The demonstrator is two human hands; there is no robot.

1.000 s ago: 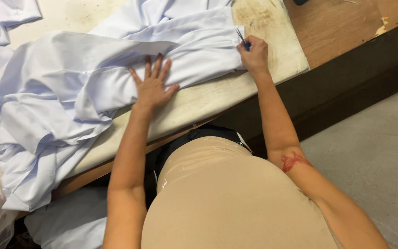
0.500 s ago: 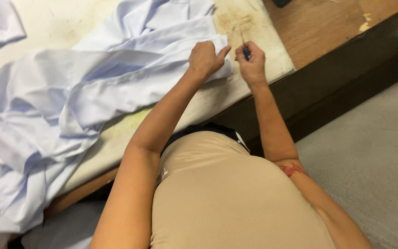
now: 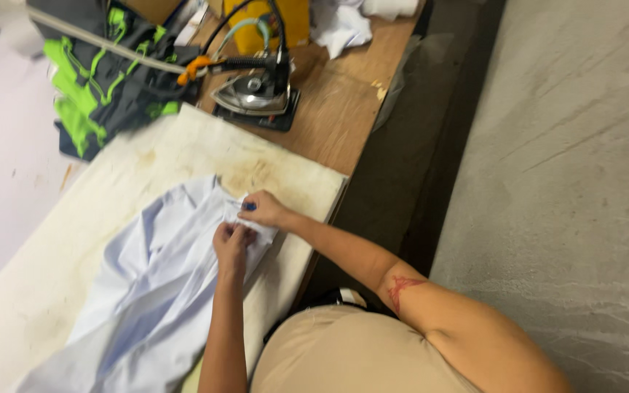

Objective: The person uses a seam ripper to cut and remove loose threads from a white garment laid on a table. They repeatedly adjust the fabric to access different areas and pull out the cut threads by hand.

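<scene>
Both hands are meeting at one edge of a pale blue shirt (image 3: 161, 291) that is lying crumpled on the padded surface (image 3: 74, 240), near its right edge and not far from its far right corner. The left hand (image 3: 231, 244) is resting on top of the cloth with its grip pressed together, pinching a fold of the fabric right at the shirt's far tip. The right hand (image 3: 265, 209) is sitting just beyond it, touching the same tip, its grip closed around a small blue tool (image 3: 248, 207); whether it is also nipping the cloth cannot be told. The bulk of the shirt is trailing away from the hands toward the surface's near left corner, so the grips are lying at the garment's outermost end. Beyond the pad's far edge, an iron (image 3: 252, 91) is standing on a dark mat on bare wood, and a dark garment with green stripes (image 3: 103, 80) is lying to its left.
</scene>
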